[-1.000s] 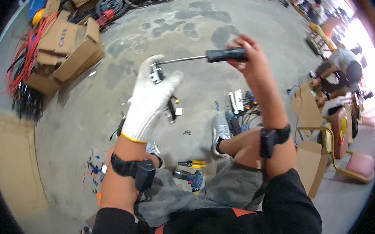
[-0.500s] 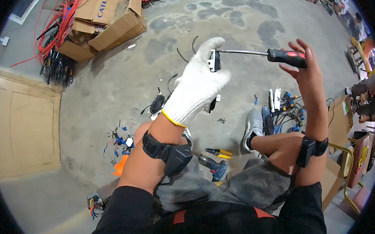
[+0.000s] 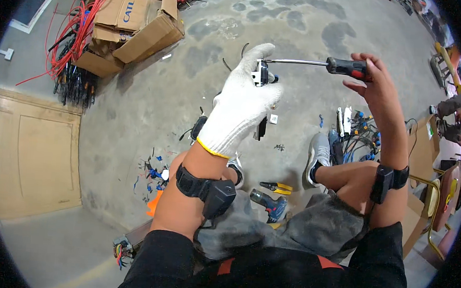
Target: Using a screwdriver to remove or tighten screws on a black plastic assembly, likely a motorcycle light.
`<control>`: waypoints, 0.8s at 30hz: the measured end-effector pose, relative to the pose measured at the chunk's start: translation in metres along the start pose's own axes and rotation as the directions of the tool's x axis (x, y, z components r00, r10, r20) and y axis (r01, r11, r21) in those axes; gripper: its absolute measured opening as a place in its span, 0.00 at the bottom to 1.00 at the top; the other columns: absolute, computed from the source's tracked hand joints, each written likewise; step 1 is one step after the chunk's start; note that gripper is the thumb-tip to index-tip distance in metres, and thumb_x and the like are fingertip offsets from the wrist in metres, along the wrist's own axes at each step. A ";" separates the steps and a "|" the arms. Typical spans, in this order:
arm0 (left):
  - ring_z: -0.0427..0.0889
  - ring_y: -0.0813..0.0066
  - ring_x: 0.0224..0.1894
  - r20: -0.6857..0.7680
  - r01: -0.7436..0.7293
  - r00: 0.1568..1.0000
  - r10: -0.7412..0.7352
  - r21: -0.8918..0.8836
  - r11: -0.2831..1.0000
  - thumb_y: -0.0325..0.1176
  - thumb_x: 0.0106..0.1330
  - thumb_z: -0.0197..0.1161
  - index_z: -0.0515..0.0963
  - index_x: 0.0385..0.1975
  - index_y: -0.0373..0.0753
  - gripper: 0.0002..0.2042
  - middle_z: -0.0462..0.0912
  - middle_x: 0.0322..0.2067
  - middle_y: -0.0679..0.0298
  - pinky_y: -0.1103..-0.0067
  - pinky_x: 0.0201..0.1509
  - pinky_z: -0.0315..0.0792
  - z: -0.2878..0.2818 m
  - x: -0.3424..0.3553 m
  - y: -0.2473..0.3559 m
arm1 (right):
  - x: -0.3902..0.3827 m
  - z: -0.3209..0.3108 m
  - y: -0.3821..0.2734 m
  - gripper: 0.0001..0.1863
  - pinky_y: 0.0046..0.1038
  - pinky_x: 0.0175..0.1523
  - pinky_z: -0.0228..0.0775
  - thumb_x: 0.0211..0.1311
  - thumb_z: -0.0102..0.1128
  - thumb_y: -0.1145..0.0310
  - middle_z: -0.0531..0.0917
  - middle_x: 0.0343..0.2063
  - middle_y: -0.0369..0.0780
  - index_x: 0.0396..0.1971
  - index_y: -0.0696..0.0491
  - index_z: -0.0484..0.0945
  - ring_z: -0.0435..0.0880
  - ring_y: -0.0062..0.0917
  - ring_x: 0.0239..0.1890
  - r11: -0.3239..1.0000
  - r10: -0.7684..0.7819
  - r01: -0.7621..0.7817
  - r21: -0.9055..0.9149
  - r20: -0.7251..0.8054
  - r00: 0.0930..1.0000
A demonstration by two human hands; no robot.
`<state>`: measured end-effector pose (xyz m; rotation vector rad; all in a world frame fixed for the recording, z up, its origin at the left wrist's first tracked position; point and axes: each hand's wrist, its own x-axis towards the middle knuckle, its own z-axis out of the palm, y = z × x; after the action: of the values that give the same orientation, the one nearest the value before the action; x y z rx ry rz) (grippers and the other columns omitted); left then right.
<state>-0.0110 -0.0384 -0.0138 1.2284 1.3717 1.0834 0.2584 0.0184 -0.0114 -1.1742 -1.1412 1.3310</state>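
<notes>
My left hand (image 3: 247, 89), in a white knitted glove with a yellow cuff edge, grips a small black-and-white part (image 3: 261, 73) between thumb and fingers; its exact kind is not clear. Dark leads stick out behind the glove. From the right, a screwdriver (image 3: 346, 67) with a black-and-red handle lies level, its long shaft reaching the top of that part. My bare right hand (image 3: 374, 76) is closed round the end of the handle. Whether the tip sits in a screw is too small to tell.
On the floor between my feet lie a cordless drill (image 3: 270, 204) and yellow-black pliers (image 3: 276, 188). Cables with blue connectors (image 3: 360, 136) are heaped beside my right shoe. Blue scraps (image 3: 155, 173) lie at left. A cardboard box (image 3: 137, 27) and red cables (image 3: 79, 26) stand back left.
My right fingers, spread around the handle before, have closed on it. The handle has turned and shifted slightly left. The part in my left hand has tilted a little.
</notes>
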 end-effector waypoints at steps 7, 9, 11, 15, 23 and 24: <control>0.77 0.82 0.32 0.008 0.014 1.000 -0.014 -0.046 0.999 0.23 0.52 0.67 0.72 0.61 0.41 0.31 0.78 0.32 0.70 0.82 0.38 0.74 0.002 0.001 0.001 | -0.003 -0.003 -0.016 0.22 0.25 0.43 0.78 0.69 0.57 0.53 0.82 0.47 0.44 0.50 0.58 0.74 0.83 0.26 0.45 0.980 -0.186 0.187 -0.071 0.026 0.982; 0.77 0.82 0.32 0.004 0.013 1.000 -0.012 -0.042 0.999 0.23 0.52 0.66 0.72 0.61 0.41 0.31 0.78 0.32 0.70 0.82 0.38 0.74 0.003 -0.001 0.003 | -0.001 -0.005 -0.027 0.25 0.22 0.36 0.76 0.69 0.53 0.45 0.84 0.41 0.42 0.45 0.56 0.76 0.85 0.25 0.41 0.851 0.316 -0.301 -0.430 -0.037 0.948; 0.76 0.83 0.32 -0.006 0.011 1.000 -0.011 -0.031 0.999 0.23 0.52 0.66 0.72 0.61 0.41 0.31 0.78 0.32 0.70 0.83 0.37 0.74 0.000 -0.001 0.004 | -0.001 0.002 -0.017 0.29 0.23 0.34 0.75 0.71 0.47 0.42 0.83 0.41 0.43 0.47 0.56 0.75 0.85 0.25 0.37 0.824 0.354 -0.316 -0.470 -0.008 0.935; 0.76 0.82 0.30 -0.045 -0.031 0.999 0.030 -0.029 0.999 0.23 0.51 0.65 0.71 0.61 0.40 0.31 0.78 0.30 0.69 0.83 0.34 0.72 -0.001 0.004 -0.002 | -0.008 0.018 -0.004 0.25 0.36 0.47 0.80 0.71 0.50 0.56 0.77 0.50 0.49 0.57 0.61 0.69 0.82 0.31 0.50 0.995 0.067 -0.073 -0.073 -0.081 0.994; 0.76 0.82 0.28 -0.054 -0.014 0.998 0.013 -0.015 1.000 0.23 0.51 0.65 0.71 0.61 0.39 0.31 0.78 0.29 0.69 0.83 0.32 0.71 0.006 0.002 0.004 | -0.004 -0.002 -0.013 0.24 0.19 0.29 0.71 0.69 0.56 0.47 0.84 0.32 0.38 0.43 0.56 0.78 0.84 0.21 0.28 0.948 0.054 -0.087 -0.307 -0.116 0.992; 0.76 0.82 0.28 -0.059 0.009 0.998 -0.012 -0.053 0.999 0.23 0.52 0.65 0.71 0.60 0.39 0.31 0.78 0.29 0.69 0.83 0.32 0.71 0.006 0.000 0.005 | -0.004 0.003 -0.015 0.23 0.20 0.28 0.71 0.69 0.55 0.47 0.83 0.30 0.37 0.41 0.55 0.78 0.83 0.21 0.26 0.937 0.146 -0.166 -0.307 -0.087 0.985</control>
<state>-0.0047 -0.0373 -0.0093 1.1585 1.3841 1.1493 0.2572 0.0149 0.0038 -1.5558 -1.2662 1.2490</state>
